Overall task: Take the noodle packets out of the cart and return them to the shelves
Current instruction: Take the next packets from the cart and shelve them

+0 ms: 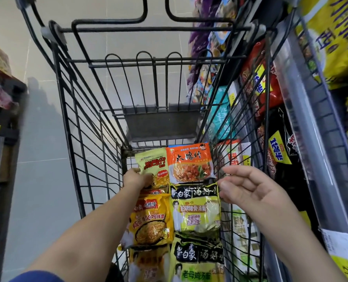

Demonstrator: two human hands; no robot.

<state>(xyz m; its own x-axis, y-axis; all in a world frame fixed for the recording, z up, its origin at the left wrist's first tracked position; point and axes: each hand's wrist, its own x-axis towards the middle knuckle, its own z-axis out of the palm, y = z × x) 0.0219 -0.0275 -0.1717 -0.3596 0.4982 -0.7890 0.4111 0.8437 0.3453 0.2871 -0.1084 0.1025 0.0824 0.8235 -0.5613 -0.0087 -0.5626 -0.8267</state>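
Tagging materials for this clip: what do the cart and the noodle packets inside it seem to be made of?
The cart looks like dark painted or coated metal wire: thin rigid rods in a grid, dull finish. The noodle packets, like the orange packet, look like glossy printed plastic film: glare patches, wrinkles, crimped end seals. Exact plastic unclear.

Seven noodle packets (one mostly hidden) lie in one cart.

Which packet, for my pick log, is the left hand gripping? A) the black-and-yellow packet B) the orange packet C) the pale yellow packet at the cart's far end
C: the left hand curls its fingers over the lower corner of the pale yellow packet.
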